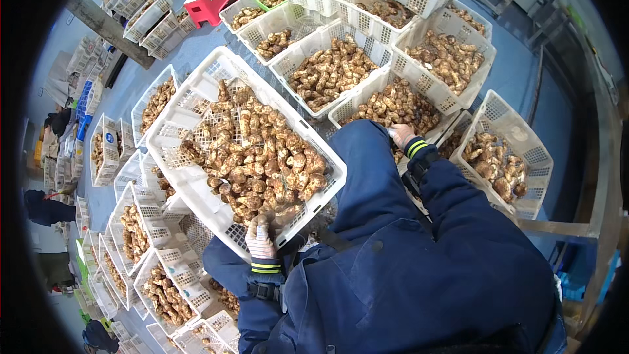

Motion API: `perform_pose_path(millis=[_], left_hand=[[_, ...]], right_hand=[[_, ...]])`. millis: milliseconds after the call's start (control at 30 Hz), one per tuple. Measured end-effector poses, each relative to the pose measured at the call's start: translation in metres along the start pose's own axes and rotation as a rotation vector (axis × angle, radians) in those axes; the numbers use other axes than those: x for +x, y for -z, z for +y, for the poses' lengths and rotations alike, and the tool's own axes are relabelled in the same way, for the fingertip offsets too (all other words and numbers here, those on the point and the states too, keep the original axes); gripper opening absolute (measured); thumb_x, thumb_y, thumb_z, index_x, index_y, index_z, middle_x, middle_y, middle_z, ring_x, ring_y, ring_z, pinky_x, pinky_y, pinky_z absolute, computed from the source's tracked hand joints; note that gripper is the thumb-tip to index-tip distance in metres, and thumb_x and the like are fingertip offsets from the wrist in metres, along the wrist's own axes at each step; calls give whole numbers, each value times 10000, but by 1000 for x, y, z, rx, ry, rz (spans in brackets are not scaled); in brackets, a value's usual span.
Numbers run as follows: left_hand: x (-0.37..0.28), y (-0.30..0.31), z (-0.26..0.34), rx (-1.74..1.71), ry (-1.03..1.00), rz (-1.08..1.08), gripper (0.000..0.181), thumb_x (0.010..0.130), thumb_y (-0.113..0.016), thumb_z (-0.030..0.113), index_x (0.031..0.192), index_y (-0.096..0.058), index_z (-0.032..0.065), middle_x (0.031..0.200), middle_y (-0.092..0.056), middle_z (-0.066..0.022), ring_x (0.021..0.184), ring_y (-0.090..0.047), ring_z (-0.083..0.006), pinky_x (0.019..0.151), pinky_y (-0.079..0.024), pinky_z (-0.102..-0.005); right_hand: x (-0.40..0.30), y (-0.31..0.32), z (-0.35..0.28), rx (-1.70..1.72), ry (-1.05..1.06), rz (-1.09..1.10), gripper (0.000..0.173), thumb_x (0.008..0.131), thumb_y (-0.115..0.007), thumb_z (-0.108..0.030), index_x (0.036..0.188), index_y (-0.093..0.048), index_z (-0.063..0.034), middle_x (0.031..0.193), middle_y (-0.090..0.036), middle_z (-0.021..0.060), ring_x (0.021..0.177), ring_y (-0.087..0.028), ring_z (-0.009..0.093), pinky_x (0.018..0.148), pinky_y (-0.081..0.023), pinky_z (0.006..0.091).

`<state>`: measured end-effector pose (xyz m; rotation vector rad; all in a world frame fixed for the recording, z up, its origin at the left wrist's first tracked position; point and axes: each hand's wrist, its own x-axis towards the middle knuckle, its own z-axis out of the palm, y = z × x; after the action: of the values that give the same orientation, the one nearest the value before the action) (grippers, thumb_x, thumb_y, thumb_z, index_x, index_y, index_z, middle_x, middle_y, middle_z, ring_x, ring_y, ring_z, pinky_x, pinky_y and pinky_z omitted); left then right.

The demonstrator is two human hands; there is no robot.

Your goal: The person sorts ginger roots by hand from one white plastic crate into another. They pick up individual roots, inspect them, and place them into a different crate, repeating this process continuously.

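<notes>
A large white perforated plastic crate (314, 130) stands tilted in front of me, with many brown-and-cream mushrooms (260, 152) heaped in its lower half. My left hand (260, 236), in a striped work glove, is at the crate's near edge, its fingertips among the mushrooms; whether it grips one is hidden. My right hand (403, 135), gloved too, is beside my knee, over another white crate of mushrooms (339, 117). Its fingers are partly hidden, and I cannot tell if it holds anything.
More white crates with mushrooms surround me, including one at the right (538, 157) and one ahead (280, 71). A red stool with a white top (209, 0) stands at the upper left, near a grey post (108, 27). A metal frame (560, 227) runs along the right. Other people are at the far left.
</notes>
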<state>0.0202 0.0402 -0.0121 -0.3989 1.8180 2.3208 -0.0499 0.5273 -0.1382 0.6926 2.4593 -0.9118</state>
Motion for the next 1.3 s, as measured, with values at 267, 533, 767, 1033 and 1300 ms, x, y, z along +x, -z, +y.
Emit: perform_pose_path(millis=[267,533,767,1033,1300], left_hand=[[-3,12,0,40,29,-12,305,903,-589,319,985,-596,25,803,-639,-84,691,-622,-173,603,-499,-252],[7,1,-3,-16,41,-31,271,905,-586,273,991,-581,16,783,-632,-99,667,-614,-185,574,-496,-262],[2,2,0,2,-8,-58,325,900,-586,310,1018,-584,7,815,-645,-92,702,-637,-199,591,-526,-278],[3,6,-4,21,0,-57,360,885,-603,339,1035,-606,11,817,-647,-73,697,-619,-185,611,-504,-282],[12,15,-11,13,20,-66,377,864,-628,344,1042,-595,13,828,-634,-84,721,-609,-198,619,-513,-309]], right_hand=[[-10,-35,13,-370,445,-42,331,929,-388,-240,1072,-620,-52,1106,-605,185,1020,-556,355,880,-454,395],[-27,-26,46,-538,319,-49,309,900,-427,-212,1100,-635,-102,1023,-647,153,942,-612,322,812,-493,407],[-48,-36,73,-452,367,59,230,889,-446,-149,1012,-615,-55,950,-634,174,886,-614,329,745,-502,409],[-60,-95,132,-391,464,22,270,882,-434,-139,1070,-623,-93,953,-641,175,880,-613,336,747,-496,422],[-74,-81,110,-335,406,150,229,896,-452,-154,991,-653,-97,931,-648,179,930,-607,342,785,-493,416]])
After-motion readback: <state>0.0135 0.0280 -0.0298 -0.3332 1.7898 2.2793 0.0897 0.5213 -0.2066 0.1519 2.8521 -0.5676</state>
